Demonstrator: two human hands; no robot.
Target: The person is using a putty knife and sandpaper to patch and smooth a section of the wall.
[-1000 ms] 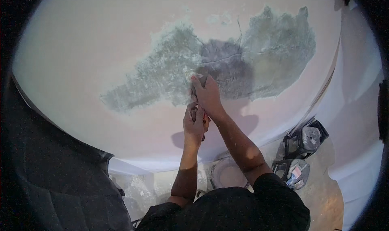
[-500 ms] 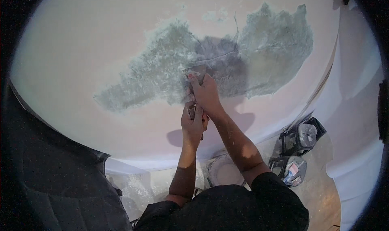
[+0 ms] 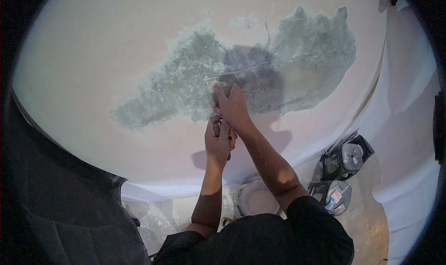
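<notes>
Bucket [image 3: 257,201], perhaps, and stools [image 3: 346,159] below wall [image 3: 102,70].

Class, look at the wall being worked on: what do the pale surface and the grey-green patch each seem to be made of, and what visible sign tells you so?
Pale wall surface: seemingly matt paint or skim plaster, smooth and even. Grey-green patch: probably bare cement render or concrete, rough and speckled, with ragged edges and a thin crack crossing it. The exact material cannot be told for sure.

Lower right of the frame, on the floor: small flat package or carton [image 3: 335,196] inside a black frame-like holder, showing blue, red and white patches, print too small to read. Just above it, a grey-topped container [image 3: 350,154], no visible label. No signs or screens.
</notes>
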